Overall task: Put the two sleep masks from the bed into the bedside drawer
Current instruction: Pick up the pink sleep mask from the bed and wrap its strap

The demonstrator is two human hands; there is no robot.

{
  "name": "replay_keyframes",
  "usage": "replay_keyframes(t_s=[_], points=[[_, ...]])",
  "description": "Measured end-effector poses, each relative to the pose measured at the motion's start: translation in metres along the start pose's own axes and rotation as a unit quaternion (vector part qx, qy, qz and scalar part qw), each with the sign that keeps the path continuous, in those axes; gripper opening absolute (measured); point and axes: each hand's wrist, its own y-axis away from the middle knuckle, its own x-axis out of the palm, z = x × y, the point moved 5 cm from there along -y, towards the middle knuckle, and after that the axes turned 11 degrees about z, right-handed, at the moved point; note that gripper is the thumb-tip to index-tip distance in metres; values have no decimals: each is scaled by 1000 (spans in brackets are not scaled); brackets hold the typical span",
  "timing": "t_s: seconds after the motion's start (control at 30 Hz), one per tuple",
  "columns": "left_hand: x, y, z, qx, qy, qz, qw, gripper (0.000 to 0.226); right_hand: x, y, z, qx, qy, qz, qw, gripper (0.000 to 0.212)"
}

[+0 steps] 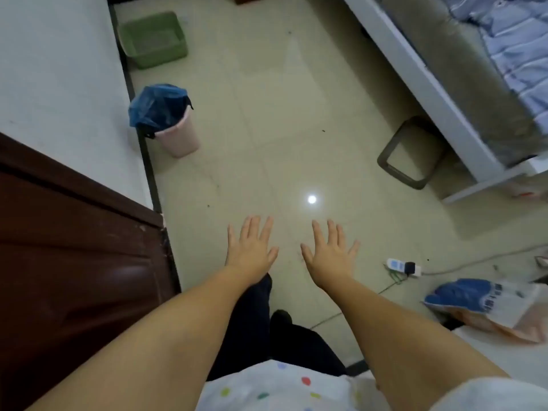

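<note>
My left hand (252,247) and my right hand (329,250) are both stretched out over the tiled floor, palms down, fingers spread, holding nothing. The bed (421,81) with a white frame and a blue striped cover (516,46) runs along the upper right. No sleep mask shows in this view, and no bedside drawer can be made out.
A dark brown wooden door (74,247) fills the left. A pink bin with a blue bag (169,123) and a green basin (154,40) stand by the left wall. A dark bin (409,155) sits under the bed. A power strip (404,266) and blue shoe (462,295) lie at right.
</note>
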Motion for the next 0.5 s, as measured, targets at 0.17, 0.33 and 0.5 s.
replay_keyframes(t_s=[0.17, 0.33, 0.5], points=[[-72, -91, 6, 17, 1, -36, 999, 65, -79, -86, 13, -10, -15, -53, 998, 60], [-166, -187, 16, 37, -11, -52, 998, 64, -186, -172, 31, -1, -15, -78, 997, 58], [-273, -289, 21, 55, -30, -69, 996, 64, -297, -247, 39, 13, -44, -120, 992, 58]])
